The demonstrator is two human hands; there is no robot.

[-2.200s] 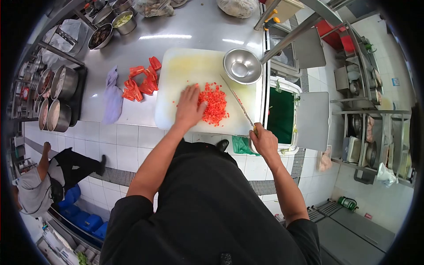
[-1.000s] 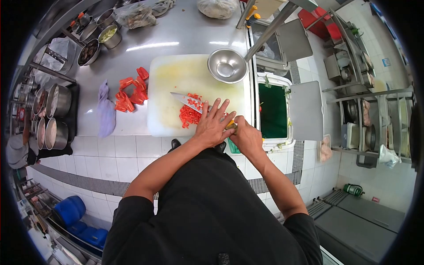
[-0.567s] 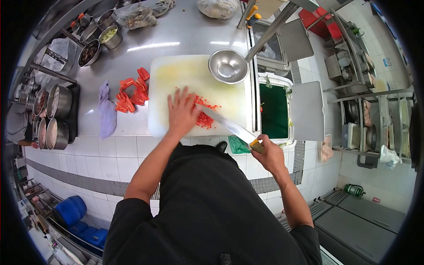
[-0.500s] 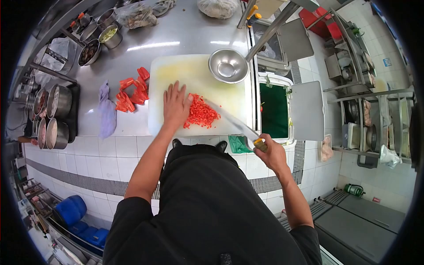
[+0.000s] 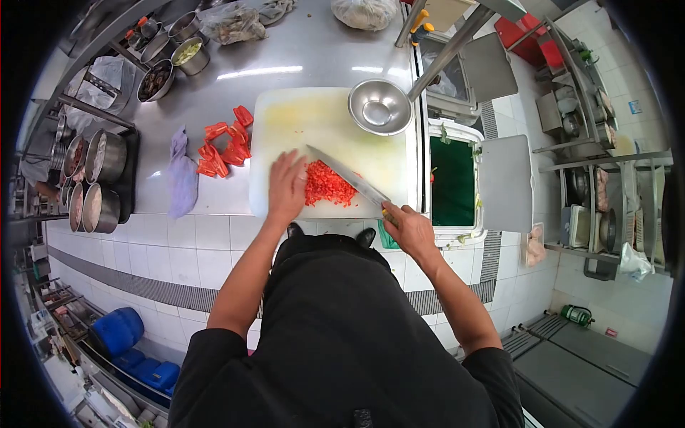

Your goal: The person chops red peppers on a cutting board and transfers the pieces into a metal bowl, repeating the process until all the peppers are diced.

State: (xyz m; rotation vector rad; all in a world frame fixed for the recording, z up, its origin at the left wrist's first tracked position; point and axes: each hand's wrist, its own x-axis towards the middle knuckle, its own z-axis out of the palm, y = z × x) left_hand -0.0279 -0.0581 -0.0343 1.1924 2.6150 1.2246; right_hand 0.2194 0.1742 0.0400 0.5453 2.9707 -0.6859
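1) 2 hands: left hand (image 5: 287, 187) has fingers extended, slightly apart, beside the pile's left side; can't tell if it presses the board
2) Right hand (image 5: 409, 228) is closed round the handle of 1 knife (image 5: 349, 176); blade slants from the board's near edge, right part, along the pile's far right side
3) 1 pile of diced red pepper (image 5: 330, 187), middle of the board's near half, between left hand and blade
4) 1 cutting board (image 5: 300, 114) at the worktop (image 5: 228, 96)'s near edge, close to its right edge
5) 1 steel bowl (image 5: 379, 107), board's far right corner
6) Several larger pepper pieces (image 5: 232, 151) left of the board, overlapping, exact count unclear
7) 1 lilac cloth (image 5: 183, 177) left of them, at the worktop's near edge
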